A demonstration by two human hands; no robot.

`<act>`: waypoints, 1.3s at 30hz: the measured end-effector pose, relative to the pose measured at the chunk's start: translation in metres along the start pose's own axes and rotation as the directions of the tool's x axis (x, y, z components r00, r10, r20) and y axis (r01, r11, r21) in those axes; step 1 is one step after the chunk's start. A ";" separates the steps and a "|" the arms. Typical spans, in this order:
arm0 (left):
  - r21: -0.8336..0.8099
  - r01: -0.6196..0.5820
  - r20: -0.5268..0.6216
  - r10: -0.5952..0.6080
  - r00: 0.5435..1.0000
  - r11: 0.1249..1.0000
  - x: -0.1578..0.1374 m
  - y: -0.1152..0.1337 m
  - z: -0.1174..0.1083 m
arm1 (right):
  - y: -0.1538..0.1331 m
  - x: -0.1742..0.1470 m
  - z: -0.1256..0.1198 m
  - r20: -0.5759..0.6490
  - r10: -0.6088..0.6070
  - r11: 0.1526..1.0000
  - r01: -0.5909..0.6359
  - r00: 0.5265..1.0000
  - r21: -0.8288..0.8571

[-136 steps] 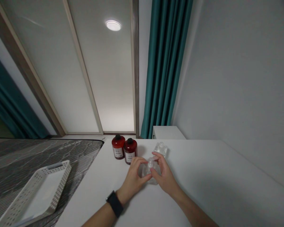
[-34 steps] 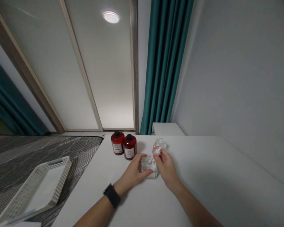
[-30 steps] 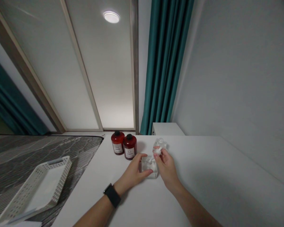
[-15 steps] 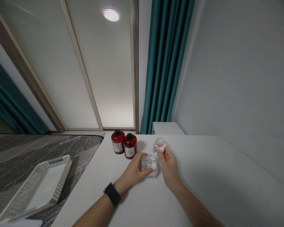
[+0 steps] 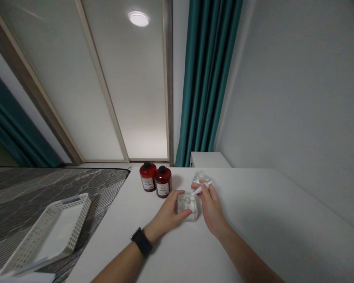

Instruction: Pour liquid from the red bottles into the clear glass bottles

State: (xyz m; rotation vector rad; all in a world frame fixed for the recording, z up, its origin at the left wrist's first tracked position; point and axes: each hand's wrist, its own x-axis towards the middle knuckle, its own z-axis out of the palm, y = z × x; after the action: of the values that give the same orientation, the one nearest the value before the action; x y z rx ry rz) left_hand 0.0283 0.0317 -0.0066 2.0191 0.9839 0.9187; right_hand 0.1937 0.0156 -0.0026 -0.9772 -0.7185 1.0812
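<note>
My left hand [image 5: 169,212], a dark watch on its wrist, curls its thumb and fingers around a squat, clear glass bottle [image 5: 187,208] standing on the white table. Just right of that bottle, my right hand [image 5: 211,206] pinches a slim white tapered piece [image 5: 197,191]. One end of the piece points down-left over the bottle's top; its exact kind is not clear. A second clear glass bottle [image 5: 201,175] stands behind my right hand, partly covered by the fingers. Two red bottles [image 5: 163,182] with black caps and white labels stand left of my hands.
The white table [image 5: 253,236] runs up to a grey wall on the right. A white perforated basket [image 5: 82,220] lies to the left, lower than the tabletop, over grey patterned flooring. A white cabinet [image 5: 209,160] and a teal curtain [image 5: 208,86] are beyond the far edge.
My right hand has turned the white piece, so its slim end now angles more sideways near the bottle's top. My left hand keeps its hold on the glass bottle.
</note>
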 end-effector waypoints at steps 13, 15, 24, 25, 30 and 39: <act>0.016 -0.022 0.014 0.021 1.000 1.000 -0.001 -0.006 0.000 | 0.001 0.000 -0.002 0.024 -0.049 0.998 0.050 0.999 -0.042; 0.017 -0.024 0.016 0.024 1.000 1.000 0.000 -0.007 0.000 | 0.000 -0.001 -0.001 0.019 -0.055 0.997 0.056 0.998 -0.045; 0.022 -0.015 0.013 0.014 1.000 1.000 0.000 -0.005 0.001 | -0.005 -0.002 0.000 0.013 -0.067 0.996 0.068 0.998 -0.057; 0.024 -0.014 0.013 0.014 1.000 1.000 -0.001 -0.005 0.001 | -0.006 -0.001 -0.001 0.010 -0.065 0.997 0.065 0.998 -0.049; 0.021 -0.030 0.012 0.030 0.999 0.999 -0.001 -0.007 0.000 | -0.016 0.005 -0.004 0.015 -0.072 0.994 0.070 0.997 0.080; 0.026 -0.019 0.014 0.019 1.000 0.999 0.000 -0.006 0.000 | -0.026 0.009 -0.008 0.071 -0.065 0.997 0.061 0.995 0.053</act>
State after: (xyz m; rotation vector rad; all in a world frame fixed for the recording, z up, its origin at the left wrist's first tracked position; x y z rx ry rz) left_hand 0.0261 0.0347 -0.0113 2.0566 0.9757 0.9057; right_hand 0.2130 0.0175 0.0178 -0.8702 -0.7723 1.0791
